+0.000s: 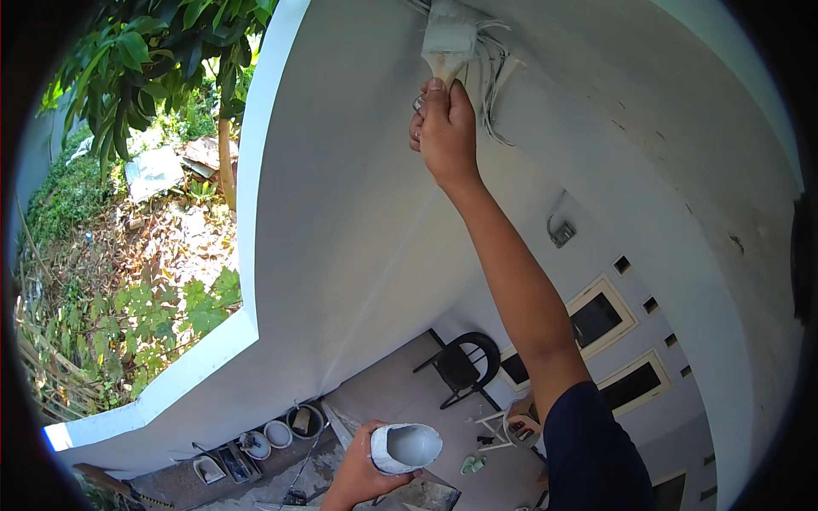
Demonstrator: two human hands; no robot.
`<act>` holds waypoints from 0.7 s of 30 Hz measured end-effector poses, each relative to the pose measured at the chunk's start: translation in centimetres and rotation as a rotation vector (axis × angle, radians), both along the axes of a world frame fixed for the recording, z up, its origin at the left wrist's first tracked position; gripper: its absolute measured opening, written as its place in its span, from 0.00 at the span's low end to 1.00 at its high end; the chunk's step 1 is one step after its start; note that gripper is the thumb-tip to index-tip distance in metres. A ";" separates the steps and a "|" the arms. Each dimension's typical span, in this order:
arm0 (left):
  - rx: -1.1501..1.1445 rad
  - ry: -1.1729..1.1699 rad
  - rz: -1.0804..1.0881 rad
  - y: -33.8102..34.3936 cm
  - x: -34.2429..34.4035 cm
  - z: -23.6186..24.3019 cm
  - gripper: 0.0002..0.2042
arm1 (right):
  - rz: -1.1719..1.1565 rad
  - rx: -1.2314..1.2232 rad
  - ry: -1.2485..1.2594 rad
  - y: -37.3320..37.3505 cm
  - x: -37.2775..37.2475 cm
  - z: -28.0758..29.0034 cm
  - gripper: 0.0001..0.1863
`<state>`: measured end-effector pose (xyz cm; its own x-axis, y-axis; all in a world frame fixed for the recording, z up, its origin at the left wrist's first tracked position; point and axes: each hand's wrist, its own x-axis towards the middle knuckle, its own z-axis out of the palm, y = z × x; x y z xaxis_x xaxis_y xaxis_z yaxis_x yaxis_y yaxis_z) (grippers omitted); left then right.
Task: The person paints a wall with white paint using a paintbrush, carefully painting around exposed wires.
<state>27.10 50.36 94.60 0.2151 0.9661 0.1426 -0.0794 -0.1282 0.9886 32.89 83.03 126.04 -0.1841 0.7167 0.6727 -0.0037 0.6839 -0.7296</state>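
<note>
My right hand (443, 128) is raised high with the arm stretched out, its fingers closed round the handle of a wide paintbrush (450, 44). White paint covers the bristles, which are up at the top of the pale wall, beside a bunch of loose cables (492, 89). Whether the bristles touch the wall or the cables is hard to tell. Low in the view, my left hand (365, 475) grips a white paint container (385, 450) with an unevenly cut rim. Pale paint shows inside it.
Far below on the floor stand a black chair (460, 368), several buckets (278, 434) and trays (239, 462), and green slippers (471, 464). A low white-topped wall edge (192, 370) borders a garden with a tree (226, 162). A small grey box (561, 232) hangs on the far wall.
</note>
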 end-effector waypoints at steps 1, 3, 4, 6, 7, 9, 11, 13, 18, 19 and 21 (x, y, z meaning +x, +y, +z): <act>0.014 0.016 0.014 0.1 0.1 -0.3 0.45 | -0.097 0.163 -0.140 0.7 0.8 -0.1 0.12; 0.027 0.029 0.035 0.0 0.2 -0.5 0.45 | -0.185 0.326 -0.281 1.6 2.1 0.1 0.13; 0.023 0.037 0.043 0.0 0.1 -0.4 0.45 | -0.292 0.481 -0.368 1.7 2.4 0.3 0.13; 0.021 0.044 0.050 0.1 0.2 -0.5 0.44 | -0.401 0.638 -0.453 2.4 3.9 1.3 0.13; 0.026 0.060 0.045 0.1 0.2 -0.8 0.44 | -0.476 0.659 -0.419 3.3 4.8 2.1 0.13; 0.026 0.079 0.049 -0.1 0.2 -1.5 0.44 | -0.571 0.645 -0.404 4.4 7.2 3.0 0.12; 0.031 0.054 0.040 0.0 0.4 -2.0 0.44 | -0.614 0.679 -0.426 6.0 10.0 3.2 0.14; 0.063 0.063 0.030 0.4 0.8 -1.8 0.44 | -0.696 0.708 -0.397 9.2 14.8 3.1 0.14; 0.077 0.086 0.041 0.0 0.4 -2.1 0.44 | -0.572 0.043 0.042 9.4 15.8 1.3 0.14; 0.051 0.082 0.027 0.0 0.3 -1.9 0.44 | -0.466 -0.042 0.173 9.1 15.2 1.1 0.13; 0.025 0.080 0.014 0.1 0.4 -1.8 0.44 | -0.357 -0.125 0.303 8.3 12.9 1.3 0.12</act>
